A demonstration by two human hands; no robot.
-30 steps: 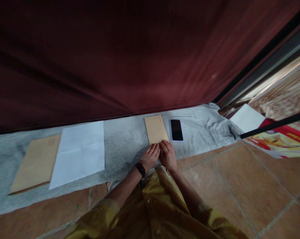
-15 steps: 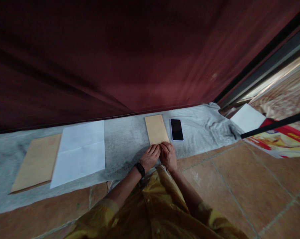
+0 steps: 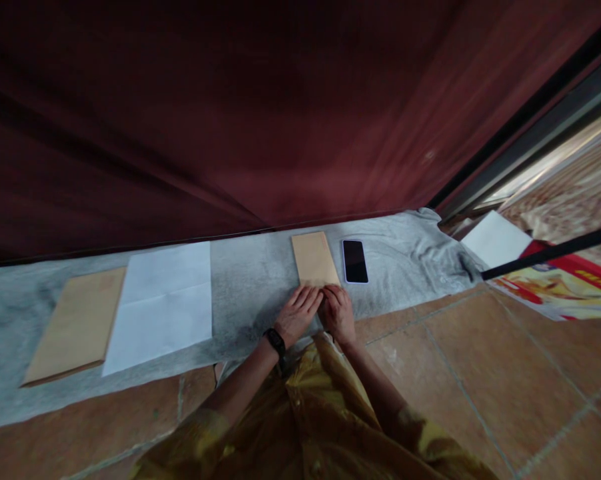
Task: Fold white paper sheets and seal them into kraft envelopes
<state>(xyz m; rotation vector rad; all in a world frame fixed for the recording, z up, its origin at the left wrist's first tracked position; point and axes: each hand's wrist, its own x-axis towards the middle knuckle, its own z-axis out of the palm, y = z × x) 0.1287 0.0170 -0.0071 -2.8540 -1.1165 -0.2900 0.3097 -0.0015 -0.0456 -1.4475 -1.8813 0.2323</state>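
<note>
A tan paper envelope (image 3: 315, 259) lies lengthwise on the grey cloth in front of me, faint red print near its far right corner. My left hand (image 3: 298, 315), a black band on its wrist, covers the near left end, fingers close together and bent over the edge. Beside it my right hand (image 3: 338, 315) grips the near right end with curled fingers. Both sets of fingertips almost meet, and the envelope's near edge is hidden under them. Just right of the envelope lies a phone (image 3: 355, 261) with a dark screen, touched by neither hand.
To the left, a creased white sheet (image 3: 163, 307) rests next to a stack of tan envelopes (image 3: 78, 323). The grey cloth (image 3: 250, 280) runs along a dark red curtain (image 3: 280, 133). On the right are a black bar (image 3: 555, 251), a red and yellow printed box (image 3: 565, 287) and floor tiles (image 3: 460, 373).
My left hand has shifted slightly up, its fingers now reaching a little farther over the envelope's near end. The right hand and the envelope stay nearly in place.
</note>
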